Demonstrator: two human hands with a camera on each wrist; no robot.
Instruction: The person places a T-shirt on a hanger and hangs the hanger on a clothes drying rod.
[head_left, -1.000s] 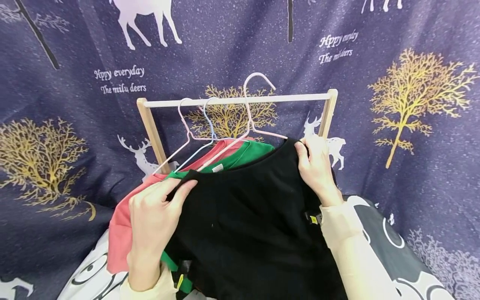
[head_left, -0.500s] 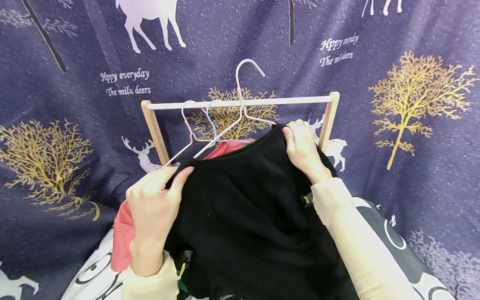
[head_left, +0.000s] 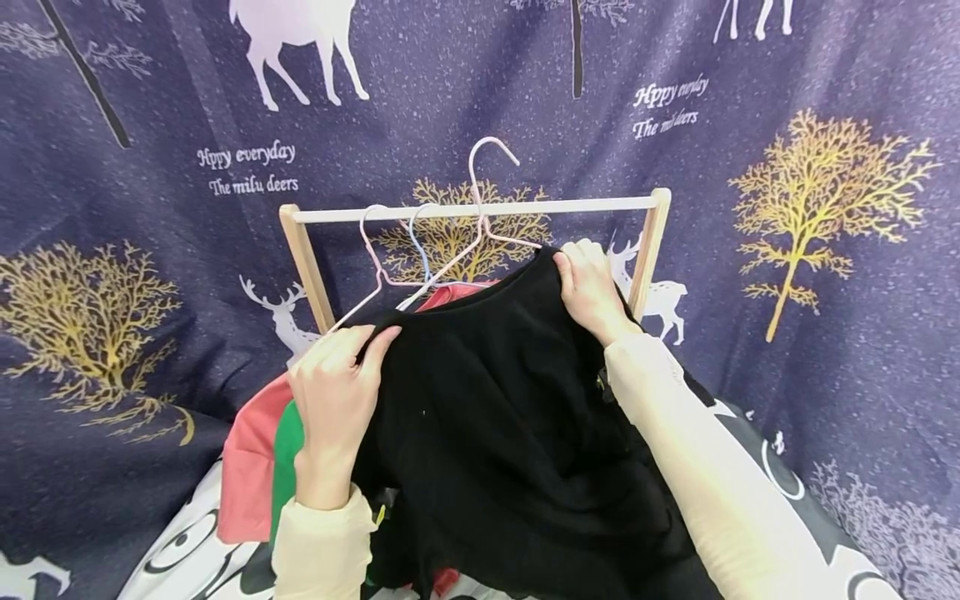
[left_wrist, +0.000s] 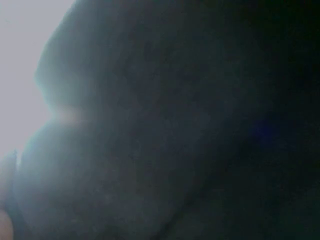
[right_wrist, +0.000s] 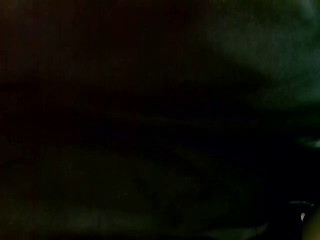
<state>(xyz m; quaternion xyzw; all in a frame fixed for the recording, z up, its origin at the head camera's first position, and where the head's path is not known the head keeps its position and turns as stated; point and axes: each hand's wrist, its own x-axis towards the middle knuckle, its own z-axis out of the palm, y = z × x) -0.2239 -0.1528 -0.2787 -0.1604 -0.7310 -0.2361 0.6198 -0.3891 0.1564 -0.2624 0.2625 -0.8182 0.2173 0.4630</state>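
A black shirt (head_left: 510, 425) hangs spread between both hands, with a pink hanger (head_left: 477, 185) inside its neckline. The hanger's hook stands above the rack's bar; whether it touches the bar I cannot tell. At one shoulder of the shirt, by the left end of the neckline, my left hand (head_left: 337, 396) pinches the cloth between thumb and fingers. Higher up, my right hand (head_left: 592, 287) grips the other shoulder, where the hanger's arm goes under the fabric. Dark cloth (left_wrist: 150, 125) fills most of the left wrist view, and the right wrist view is almost wholly dark.
A small rack with a white bar (head_left: 585, 205) and wooden posts stands behind the shirt. On its bar hang a pink hanger (head_left: 369, 242) and a blue hanger (head_left: 417, 242). A red garment (head_left: 251, 467) and a green garment (head_left: 286, 458) show at the left. Printed cloth (head_left: 847, 250) covers the back.
Both hands have raised the black shirt and its hanger, shifting them slightly left, then the hook came down a little. The right hand has moved up and left. Both hands keep their hold.
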